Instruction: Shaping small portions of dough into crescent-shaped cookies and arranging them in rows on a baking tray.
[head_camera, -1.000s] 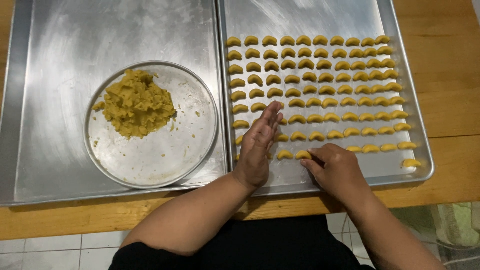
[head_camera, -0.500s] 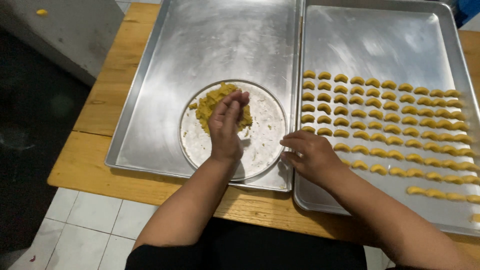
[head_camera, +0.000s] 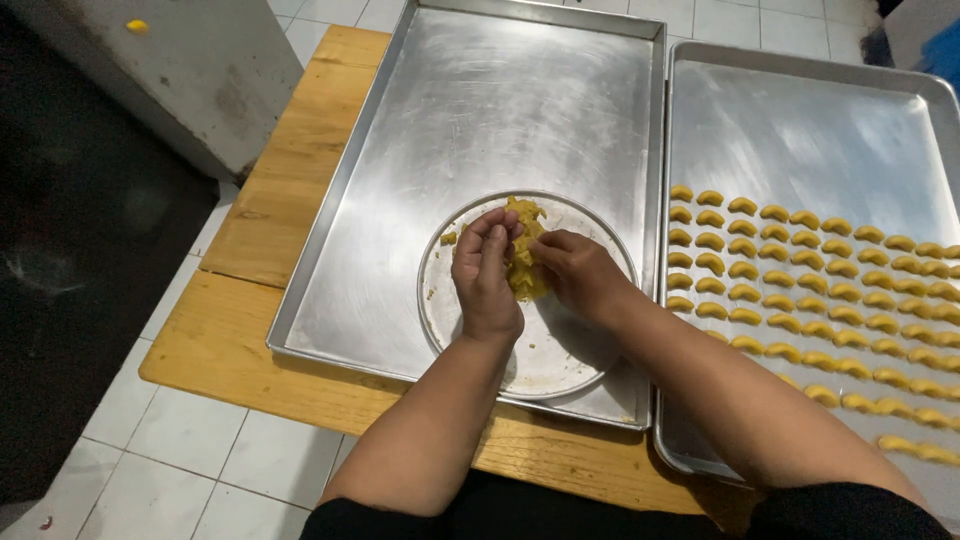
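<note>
Far left: dark floor, white floor tiles (head_camera: 150, 440), and a grey-white block (head_camera: 170, 70) with a small yellow bit (head_camera: 137, 26) lying on top of it.

Wooden counter (head_camera: 270, 250) carries two metal trays side by side, edges touching or nearly so. Left tray (head_camera: 480, 110) is mostly bare steel; a round metal plate (head_camera: 560, 350) sits in its near half. On the plate is a lump of yellow dough (head_camera: 522, 262), toward the plate's far side, with a small crumb (head_camera: 449, 238) just left of it.

Both of the person's hands are on the dough. Left hand (head_camera: 485, 275) comes in from below, back of the hand up, fingers (head_camera: 492, 228) bent together and pinching at the top left of the lump, narrow grip, touching dough. Right hand (head_camera: 580, 272) comes in from the right, fingers curled into the right side of the lump, thumb side toward the left hand. Whether either has a separate piece pulled off, cannot tell; fingertips are buried in the dough. Forearms cross the near edge of the left tray; dark clothing at bottom of view.

Right tray (head_camera: 800, 130): far half bare, near half filled with neat rows of small yellow crescent-shaped dough pieces (head_camera: 790, 270), running off the right edge of view. Rows are close-packed, pieces apart from each other. The right forearm covers part of the nearest rows.
</note>
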